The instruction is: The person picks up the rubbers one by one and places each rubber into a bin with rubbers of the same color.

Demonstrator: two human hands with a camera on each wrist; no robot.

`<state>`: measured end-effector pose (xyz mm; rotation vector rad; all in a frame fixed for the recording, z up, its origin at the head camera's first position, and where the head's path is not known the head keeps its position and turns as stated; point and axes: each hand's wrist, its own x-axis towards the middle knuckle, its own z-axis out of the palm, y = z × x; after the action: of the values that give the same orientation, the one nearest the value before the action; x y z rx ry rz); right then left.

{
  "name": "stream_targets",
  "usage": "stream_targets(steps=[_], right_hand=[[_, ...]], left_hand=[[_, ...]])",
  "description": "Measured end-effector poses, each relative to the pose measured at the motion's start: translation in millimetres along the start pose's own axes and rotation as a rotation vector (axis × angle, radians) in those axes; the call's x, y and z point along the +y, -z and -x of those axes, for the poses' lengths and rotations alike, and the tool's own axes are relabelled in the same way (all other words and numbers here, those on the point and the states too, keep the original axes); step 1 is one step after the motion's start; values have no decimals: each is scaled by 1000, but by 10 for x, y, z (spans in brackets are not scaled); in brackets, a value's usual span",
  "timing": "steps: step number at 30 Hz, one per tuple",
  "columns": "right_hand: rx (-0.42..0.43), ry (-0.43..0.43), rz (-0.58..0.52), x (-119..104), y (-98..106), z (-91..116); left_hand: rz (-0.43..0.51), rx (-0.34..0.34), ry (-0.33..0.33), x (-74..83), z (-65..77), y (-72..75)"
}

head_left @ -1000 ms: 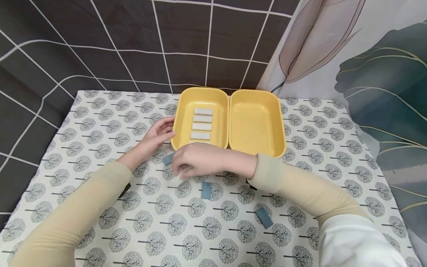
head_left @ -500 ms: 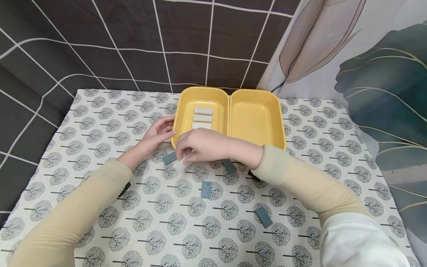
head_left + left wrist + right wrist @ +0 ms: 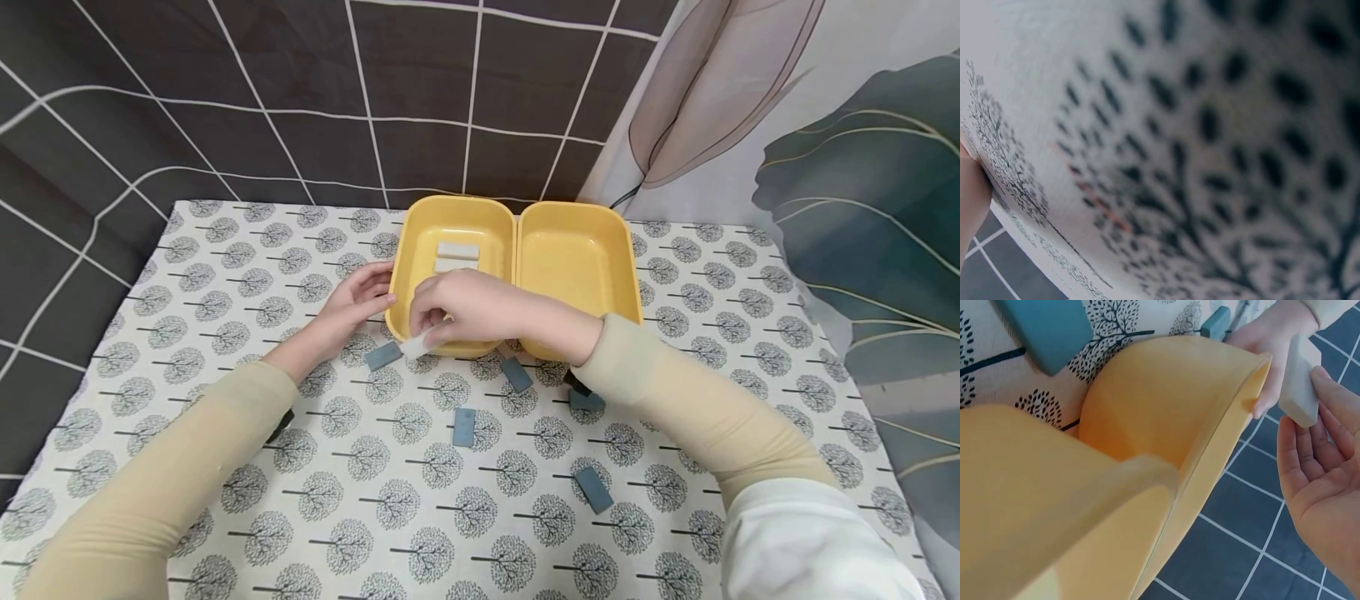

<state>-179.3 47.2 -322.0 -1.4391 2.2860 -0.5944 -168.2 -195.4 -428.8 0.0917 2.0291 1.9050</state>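
Observation:
My right hand (image 3: pixel 468 304) pinches a white rectangular block (image 3: pixel 420 342) between thumb and fingers, over the front rim of the left yellow box (image 3: pixel 397 250). The right wrist view shows the same white block (image 3: pixel 1300 381) tilted in the fingertips, beside the box's outer wall. My left hand (image 3: pixel 348 304) grips the left rim of that box, its thumb on the edge. Inside the box lie white blocks in a row; a far one (image 3: pixel 457 250) shows, and my right hand hides the nearer ones. The left wrist view holds mostly blurred tablecloth.
A second yellow box (image 3: pixel 573 267) adjoins the left one on the right. Several blue blocks lie scattered on the tree-print tablecloth (image 3: pixel 360 500), among them one at left (image 3: pixel 383 356), one in front (image 3: pixel 463 427) and one at right (image 3: pixel 593 489). A dark tiled curtain (image 3: pixel 420 150) hangs behind.
My right hand has risen from the cloth to the box's front rim, carrying the white block. Blue blocks it covered now show. My left hand stays in place.

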Motion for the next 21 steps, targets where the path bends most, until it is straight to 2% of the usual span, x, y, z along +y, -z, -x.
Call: stream_targets(steps=[13, 21], right_hand=[[62, -47, -2, 178, 127, 14], [101, -92, -47, 314, 198, 49]], left_hand=[[-5, 12, 13, 14, 0, -7], [-9, 10, 18, 20, -2, -3]])
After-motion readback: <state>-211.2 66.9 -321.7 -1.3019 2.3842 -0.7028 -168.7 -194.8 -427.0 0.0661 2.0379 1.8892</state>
